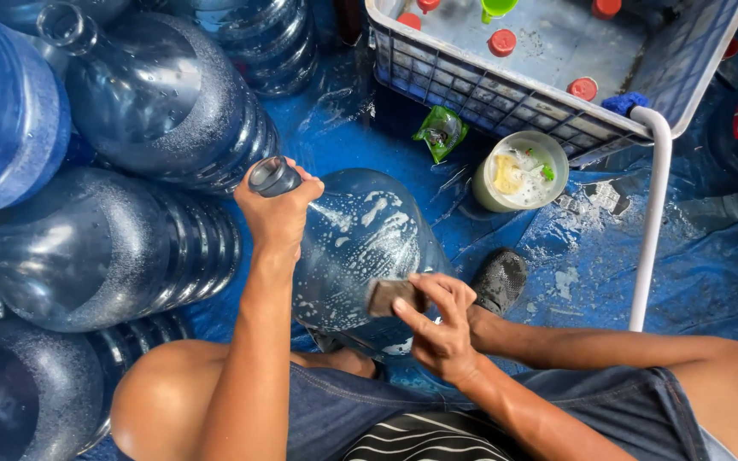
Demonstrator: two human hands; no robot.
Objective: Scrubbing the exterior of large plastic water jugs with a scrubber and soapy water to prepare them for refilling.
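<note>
A large clear-blue water jug streaked with soap foam leans between my knees, its neck pointing up and left. My left hand grips it just below the open neck. My right hand presses a brown scrubbing pad against the jug's soapy side, fingers curled round the pad.
Several more big blue jugs lie stacked at the left. A small bucket of soapy water and a green sachet sit on the wet blue tarp. A grey crate with red caps stands behind, a white pipe beside it.
</note>
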